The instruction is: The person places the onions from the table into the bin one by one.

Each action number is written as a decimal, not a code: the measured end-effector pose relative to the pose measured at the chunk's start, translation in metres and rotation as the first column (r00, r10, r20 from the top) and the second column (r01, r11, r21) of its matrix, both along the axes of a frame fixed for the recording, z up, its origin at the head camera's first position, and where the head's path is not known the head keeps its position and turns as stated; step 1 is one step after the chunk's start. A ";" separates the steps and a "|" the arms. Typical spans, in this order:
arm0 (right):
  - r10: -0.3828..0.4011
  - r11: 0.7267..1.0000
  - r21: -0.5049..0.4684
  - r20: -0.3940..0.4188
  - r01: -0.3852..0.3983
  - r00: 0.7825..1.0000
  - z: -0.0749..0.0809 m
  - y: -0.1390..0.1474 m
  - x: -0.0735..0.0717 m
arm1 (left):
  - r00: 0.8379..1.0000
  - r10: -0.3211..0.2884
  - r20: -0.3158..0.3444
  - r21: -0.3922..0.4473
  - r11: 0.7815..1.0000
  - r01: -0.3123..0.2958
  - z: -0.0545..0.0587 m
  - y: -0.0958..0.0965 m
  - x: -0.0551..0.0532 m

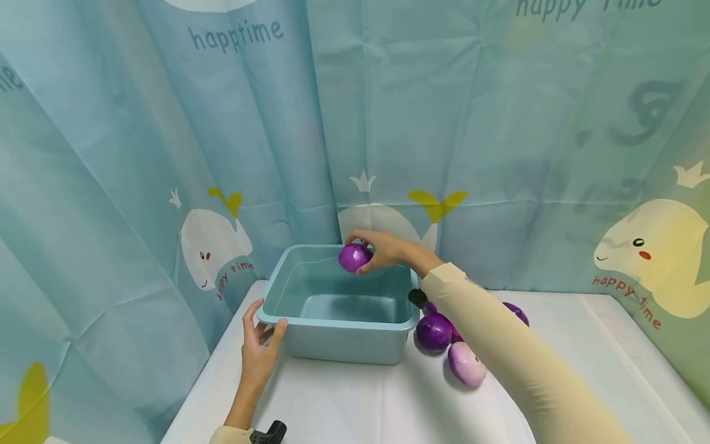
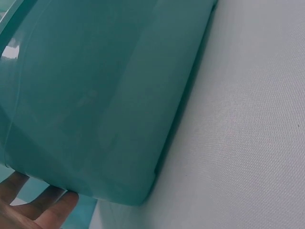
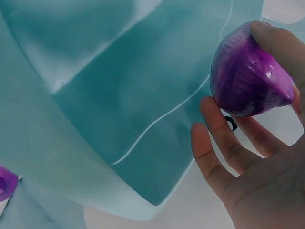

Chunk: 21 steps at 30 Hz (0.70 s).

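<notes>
My right hand holds a purple onion above the blue-green plastic basin, toward its back wall. In the right wrist view, thumb and fingers pinch this onion by its sides, and two fingers stand apart from it. At the basin's near left corner, my left hand grips the rim, thumb at the front and fingers around the left side. The left wrist view shows those fingers against the wall of the basin. No onion shows on the visible part of its floor.
Right of the basin, on the white table, lie a dark purple onion and a paler one. Another purple onion peeks out behind my right sleeve, which hides part of the pile. A printed curtain hangs behind.
</notes>
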State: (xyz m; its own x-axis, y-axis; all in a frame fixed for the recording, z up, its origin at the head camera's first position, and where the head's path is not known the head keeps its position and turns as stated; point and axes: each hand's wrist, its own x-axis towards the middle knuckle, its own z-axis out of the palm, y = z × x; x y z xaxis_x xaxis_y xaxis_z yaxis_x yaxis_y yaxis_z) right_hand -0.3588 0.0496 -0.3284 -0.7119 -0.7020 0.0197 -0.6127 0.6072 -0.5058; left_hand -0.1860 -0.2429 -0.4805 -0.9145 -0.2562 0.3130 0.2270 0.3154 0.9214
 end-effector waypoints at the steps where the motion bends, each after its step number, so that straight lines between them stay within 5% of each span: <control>1: -0.004 1.000 0.000 0.002 0.004 1.000 0.000 0.000 0.000 | 1.000 0.000 0.000 0.000 1.000 0.000 0.000 0.000 0.000; 14: 0.004 1.000 0.006 0.020 -0.004 1.000 -0.004 0.006 0.004 | 1.000 -0.011 0.009 0.005 1.000 0.011 0.000 0.001 0.001; 21: 0.024 0.992 -0.125 0.039 -0.019 0.999 -0.002 0.016 0.006 | 1.000 -0.004 0.010 0.003 1.000 0.004 0.000 0.000 0.000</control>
